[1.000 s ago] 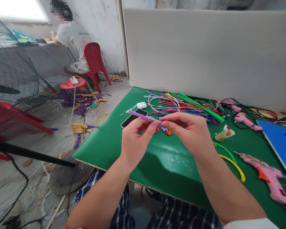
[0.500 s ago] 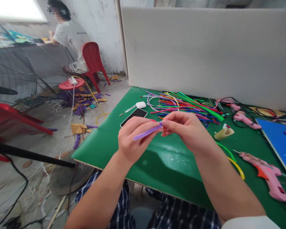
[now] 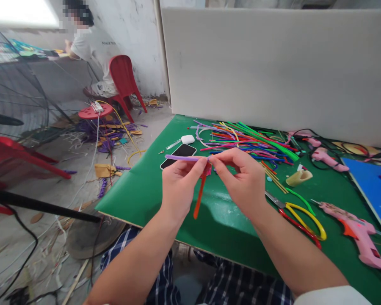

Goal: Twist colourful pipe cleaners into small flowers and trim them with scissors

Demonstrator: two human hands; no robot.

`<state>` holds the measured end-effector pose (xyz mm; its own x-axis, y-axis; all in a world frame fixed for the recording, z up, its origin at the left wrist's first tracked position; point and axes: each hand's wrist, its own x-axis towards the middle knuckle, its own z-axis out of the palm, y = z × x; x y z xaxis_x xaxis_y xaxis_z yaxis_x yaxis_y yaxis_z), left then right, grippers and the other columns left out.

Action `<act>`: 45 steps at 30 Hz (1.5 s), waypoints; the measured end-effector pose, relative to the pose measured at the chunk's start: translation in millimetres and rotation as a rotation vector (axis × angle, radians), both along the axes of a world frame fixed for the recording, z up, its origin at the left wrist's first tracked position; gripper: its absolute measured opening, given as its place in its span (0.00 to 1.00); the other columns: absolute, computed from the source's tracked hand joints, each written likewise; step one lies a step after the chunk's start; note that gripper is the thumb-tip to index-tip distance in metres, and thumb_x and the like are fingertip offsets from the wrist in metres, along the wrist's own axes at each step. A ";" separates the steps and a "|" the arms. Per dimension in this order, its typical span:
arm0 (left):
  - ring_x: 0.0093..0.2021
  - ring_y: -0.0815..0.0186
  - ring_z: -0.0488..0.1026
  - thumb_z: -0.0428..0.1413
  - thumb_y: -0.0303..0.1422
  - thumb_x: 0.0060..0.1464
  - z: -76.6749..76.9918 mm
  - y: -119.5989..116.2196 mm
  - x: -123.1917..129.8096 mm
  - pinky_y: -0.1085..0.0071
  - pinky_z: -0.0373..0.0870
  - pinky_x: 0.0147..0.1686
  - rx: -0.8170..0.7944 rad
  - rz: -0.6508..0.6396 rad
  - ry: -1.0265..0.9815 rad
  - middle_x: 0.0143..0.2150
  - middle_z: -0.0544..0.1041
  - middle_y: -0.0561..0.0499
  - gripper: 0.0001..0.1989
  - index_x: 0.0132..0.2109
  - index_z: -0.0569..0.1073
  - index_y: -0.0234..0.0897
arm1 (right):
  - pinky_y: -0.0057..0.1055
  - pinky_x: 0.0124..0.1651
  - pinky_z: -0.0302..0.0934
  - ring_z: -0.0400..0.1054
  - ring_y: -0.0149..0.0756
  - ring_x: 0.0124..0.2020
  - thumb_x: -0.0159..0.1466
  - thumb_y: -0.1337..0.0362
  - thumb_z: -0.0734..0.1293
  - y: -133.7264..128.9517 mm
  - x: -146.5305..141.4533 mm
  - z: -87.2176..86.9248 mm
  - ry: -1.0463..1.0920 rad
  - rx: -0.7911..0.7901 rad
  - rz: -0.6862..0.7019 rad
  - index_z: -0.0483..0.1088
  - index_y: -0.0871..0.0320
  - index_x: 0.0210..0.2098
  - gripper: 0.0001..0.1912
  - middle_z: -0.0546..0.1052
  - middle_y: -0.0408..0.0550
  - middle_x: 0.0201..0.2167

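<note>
My left hand [image 3: 181, 183] pinches a purple fuzzy strip [image 3: 181, 158] whose free end points left, above a black phone [image 3: 184, 150]. An orange strip [image 3: 199, 199] hangs down from between my fingertips. My right hand [image 3: 244, 176] is closed on the same small joint, its fingertips nearly touching my left ones; a bit of pink shows there. Behind my hands lies a pile of coloured strips [image 3: 241, 137] on the green table [image 3: 139, 182].
Scissors [image 3: 300, 218], a pink glue gun [image 3: 357, 233] and a bamboo piece [image 3: 299, 178] lie to the right. More pink glue guns [image 3: 328, 159] and a blue board [image 3: 371, 186] are farther back. A white case [image 3: 187, 139] lies behind the phone. A seated person [image 3: 90, 46] is at back left.
My left hand has turned and the purple strip has swung up to nearly level. The orange strip now shows below my fingers. My right hand has shifted slightly, and the scissors are now more visible.
</note>
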<state>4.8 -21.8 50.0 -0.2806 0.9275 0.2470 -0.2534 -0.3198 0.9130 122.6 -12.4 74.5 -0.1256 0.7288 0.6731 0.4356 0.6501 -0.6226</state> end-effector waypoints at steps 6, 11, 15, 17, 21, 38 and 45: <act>0.27 0.72 0.72 0.60 0.36 0.46 1.9 2.7 -5.4 0.76 0.70 0.30 -0.110 -0.193 -0.137 0.26 0.77 0.52 0.07 0.29 0.76 0.36 | 0.31 0.38 0.64 0.69 0.33 0.32 0.59 0.67 0.64 3.2 0.0 -2.6 -0.076 0.192 -0.028 0.71 0.55 0.29 0.05 0.76 0.45 0.29; 0.28 0.70 0.73 0.62 0.34 0.43 1.8 5.0 -6.6 0.74 0.71 0.31 -0.004 -0.132 0.011 0.27 0.77 0.52 0.07 0.31 0.77 0.36 | 0.27 0.31 0.64 0.69 0.30 0.27 0.59 0.64 0.64 7.6 7.7 2.7 -0.008 -0.102 0.076 0.73 0.56 0.30 0.06 0.76 0.42 0.26; 0.27 0.70 0.74 0.61 0.34 0.44 3.5 4.1 -7.4 0.74 0.71 0.30 0.014 -0.030 0.135 0.27 0.77 0.53 0.07 0.31 0.76 0.36 | 0.26 0.28 0.63 0.69 0.29 0.26 0.58 0.59 0.65 14.6 17.6 8.1 0.096 -0.309 0.180 0.73 0.58 0.29 0.10 0.75 0.42 0.24; 0.27 0.70 0.74 0.61 0.34 0.44 4.4 2.8 -7.4 0.74 0.71 0.30 0.004 -0.015 0.166 0.27 0.78 0.53 0.06 0.31 0.76 0.37 | 0.26 0.29 0.64 0.69 0.30 0.26 0.57 0.58 0.66 15.9 19.8 10.0 0.126 -0.348 0.214 0.73 0.59 0.29 0.10 0.75 0.43 0.24; 0.27 0.70 0.74 0.61 0.35 0.45 5.2 0.5 -7.8 0.74 0.71 0.30 0.004 -0.002 0.242 0.27 0.78 0.53 0.06 0.32 0.77 0.37 | 0.24 0.28 0.63 0.68 0.28 0.25 0.56 0.61 0.67 13.7 18.0 12.0 0.108 -0.386 0.258 0.73 0.59 0.29 0.07 0.75 0.43 0.25; 0.28 0.72 0.70 0.58 0.30 0.47 2.8 4.0 -17.2 0.78 0.67 0.28 0.116 -0.021 0.534 0.29 0.75 0.54 0.03 0.32 0.75 0.37 | 0.25 0.28 0.64 0.63 0.27 0.26 0.62 0.58 0.61 12.4 13.4 8.1 0.152 -0.672 0.436 0.65 0.59 0.30 0.10 0.67 0.41 0.24; 0.27 0.72 0.72 0.56 0.28 0.48 2.8 4.1 -17.3 0.78 0.69 0.26 0.168 -0.013 0.549 0.28 0.75 0.55 0.02 0.32 0.73 0.37 | 0.23 0.26 0.63 0.64 0.27 0.27 0.59 0.59 0.63 12.4 15.7 10.9 0.217 -0.766 0.470 0.66 0.59 0.31 0.09 0.68 0.43 0.26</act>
<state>-12.5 -17.8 52.8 -0.0583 0.8657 0.4972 0.2382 -0.4716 0.8490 138.4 0.0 85.4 -0.4485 0.8909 0.0712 0.0548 0.1070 -0.9928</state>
